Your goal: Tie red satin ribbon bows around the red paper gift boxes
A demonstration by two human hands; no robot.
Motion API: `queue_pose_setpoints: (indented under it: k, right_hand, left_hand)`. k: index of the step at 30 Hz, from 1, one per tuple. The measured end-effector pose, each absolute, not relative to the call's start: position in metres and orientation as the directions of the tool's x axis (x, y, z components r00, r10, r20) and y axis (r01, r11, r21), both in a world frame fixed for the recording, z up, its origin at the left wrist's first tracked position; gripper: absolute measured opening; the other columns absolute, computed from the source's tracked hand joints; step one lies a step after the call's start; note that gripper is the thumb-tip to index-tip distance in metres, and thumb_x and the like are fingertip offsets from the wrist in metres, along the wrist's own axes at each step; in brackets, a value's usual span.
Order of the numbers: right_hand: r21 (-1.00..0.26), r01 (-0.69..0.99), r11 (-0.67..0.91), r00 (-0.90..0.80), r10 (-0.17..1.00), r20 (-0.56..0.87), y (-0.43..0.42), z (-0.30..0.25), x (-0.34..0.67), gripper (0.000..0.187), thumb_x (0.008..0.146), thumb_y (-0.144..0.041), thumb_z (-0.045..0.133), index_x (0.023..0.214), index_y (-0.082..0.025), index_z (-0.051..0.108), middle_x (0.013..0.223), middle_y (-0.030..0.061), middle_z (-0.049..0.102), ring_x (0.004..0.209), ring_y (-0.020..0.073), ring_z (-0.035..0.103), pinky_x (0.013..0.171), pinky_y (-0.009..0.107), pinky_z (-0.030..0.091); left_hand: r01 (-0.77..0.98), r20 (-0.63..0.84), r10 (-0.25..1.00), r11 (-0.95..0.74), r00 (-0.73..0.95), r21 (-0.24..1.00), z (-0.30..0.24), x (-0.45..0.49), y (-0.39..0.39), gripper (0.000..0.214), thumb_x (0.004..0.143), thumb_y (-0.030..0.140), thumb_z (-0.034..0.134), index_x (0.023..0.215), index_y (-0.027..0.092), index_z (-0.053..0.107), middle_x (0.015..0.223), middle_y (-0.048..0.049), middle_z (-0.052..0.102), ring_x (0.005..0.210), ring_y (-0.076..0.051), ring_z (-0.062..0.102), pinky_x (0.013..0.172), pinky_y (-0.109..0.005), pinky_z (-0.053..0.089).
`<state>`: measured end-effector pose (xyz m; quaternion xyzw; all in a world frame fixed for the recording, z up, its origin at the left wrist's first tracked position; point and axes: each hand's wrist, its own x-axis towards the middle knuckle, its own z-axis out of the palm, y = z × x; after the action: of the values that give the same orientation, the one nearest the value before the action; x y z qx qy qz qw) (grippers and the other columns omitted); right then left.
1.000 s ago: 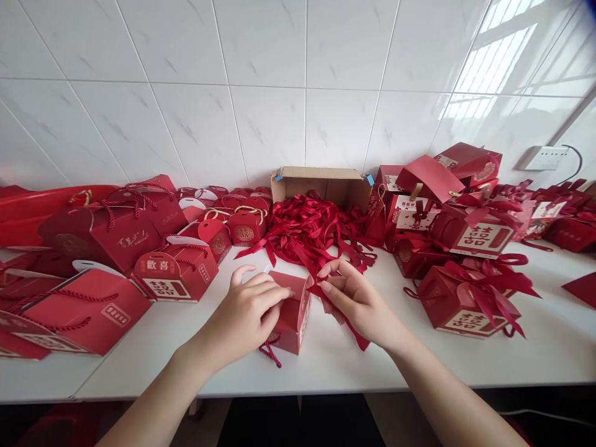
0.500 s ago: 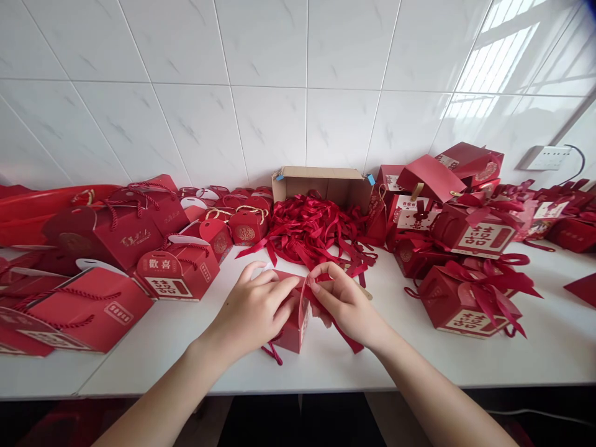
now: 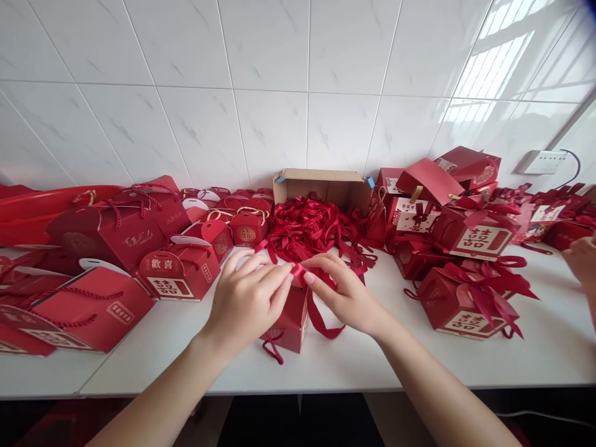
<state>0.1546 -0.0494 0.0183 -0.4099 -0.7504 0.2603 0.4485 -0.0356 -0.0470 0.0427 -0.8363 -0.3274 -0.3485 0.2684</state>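
Observation:
A small red gift box [image 3: 294, 316] stands on the white table in front of me, partly hidden behind my hands. A twisted dark-red cord [image 3: 274, 352] hangs at its lower left. Over the top of the box, my left hand [image 3: 254, 292] has its fingertips closed on a shiny red ribbon [image 3: 321, 321]. My right hand [image 3: 347, 295] pinches the same ribbon just to the right, thumb against fingers. One length of ribbon loops down beside the box's right side. How the ribbon passes over the box is hidden by my fingers.
Behind the box, a heap of red ribbons [image 3: 316, 226] spills from a cardboard carton [image 3: 326, 177]. Corded gift boxes [image 3: 179, 270] crowd the left. Ribbon-tied boxes [image 3: 470, 304] are stacked on the right. Another person's hand [image 3: 582, 261] shows at the right edge.
My hands have lifted slightly, and the ribbon between them now shows above the box. Its tail has swung into a loop on the right. Another person's hand has entered at the right edge.

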Motion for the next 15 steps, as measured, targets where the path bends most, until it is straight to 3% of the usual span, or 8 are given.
queue_pose_setpoints:
  k: [3,6,8,11,13,15]
  right_hand:
    - [-0.812,0.221,0.54,-0.334,0.824,0.457,-0.046,0.035,0.153,0.023,0.093,-0.038,0.052,0.082,-0.019,0.061,0.097,0.0058,0.062,0.095,0.0184,0.057,0.087,0.033,0.045]
    - [-0.847,0.089,0.524,-0.246,0.836,0.491,-0.057,0.06,0.158,0.025,0.093,-0.04,0.052,0.08,-0.02,0.058,0.077,0.0013,0.057,0.073,0.0144,0.055,0.07,0.029,0.045]
    - [-0.815,0.023,0.579,-0.142,0.809,0.57,-0.069,0.08,0.165,0.023,0.093,-0.04,0.052,0.081,-0.021,0.057,0.075,0.0006,0.055,0.071,0.0139,0.054,0.065,0.027,0.044]
    - [-0.722,-0.021,0.692,0.005,0.722,0.692,-0.079,0.105,0.173,0.02,0.093,-0.038,0.05,0.081,-0.023,0.056,0.08,0.0017,0.055,0.08,0.016,0.057,0.069,0.028,0.045]
    - [-0.713,-0.042,0.7,0.031,0.714,0.699,-0.074,0.11,0.173,0.02,0.092,-0.038,0.049,0.079,-0.023,0.055,0.078,0.0012,0.053,0.079,0.0152,0.057,0.068,0.027,0.045]
    - [-0.783,-0.036,0.621,-0.042,0.782,0.622,-0.06,0.104,0.168,0.022,0.09,-0.038,0.05,0.075,-0.021,0.053,0.073,-0.0003,0.051,0.068,0.0125,0.052,0.061,0.024,0.041]
  left_hand:
    - [0.776,0.808,0.376,-0.612,0.454,-0.151,0.05,-0.041,-0.049,0.017,0.084,0.018,0.059,0.098,0.02,0.067,0.087,-0.0028,0.075,0.086,-0.024,0.066,0.087,-0.043,0.045]
    - [0.814,0.813,0.507,-0.577,0.286,0.073,0.048,-0.051,-0.052,0.031,0.084,0.027,0.061,0.114,0.02,0.06,0.108,-0.0071,0.071,0.099,-0.025,0.064,0.088,-0.04,0.047]
    - [0.809,0.736,0.653,-0.523,0.179,0.267,0.04,-0.058,-0.053,0.038,0.085,0.036,0.06,0.119,0.02,0.055,0.113,-0.0081,0.068,0.102,-0.024,0.064,0.088,-0.037,0.049]
    - [0.767,0.518,0.85,-0.395,0.097,0.506,0.024,-0.064,-0.052,0.04,0.084,0.048,0.057,0.115,0.022,0.055,0.108,-0.0064,0.069,0.097,-0.023,0.066,0.081,-0.035,0.052]
    - [0.734,0.411,0.911,-0.308,0.044,0.605,0.015,-0.063,-0.049,0.041,0.084,0.053,0.055,0.111,0.023,0.056,0.103,-0.0059,0.07,0.095,-0.023,0.066,0.077,-0.033,0.052]
    - [0.715,0.345,0.938,-0.227,-0.021,0.661,0.011,-0.06,-0.047,0.043,0.083,0.057,0.053,0.109,0.023,0.058,0.098,-0.0055,0.07,0.092,-0.023,0.066,0.074,-0.033,0.052]
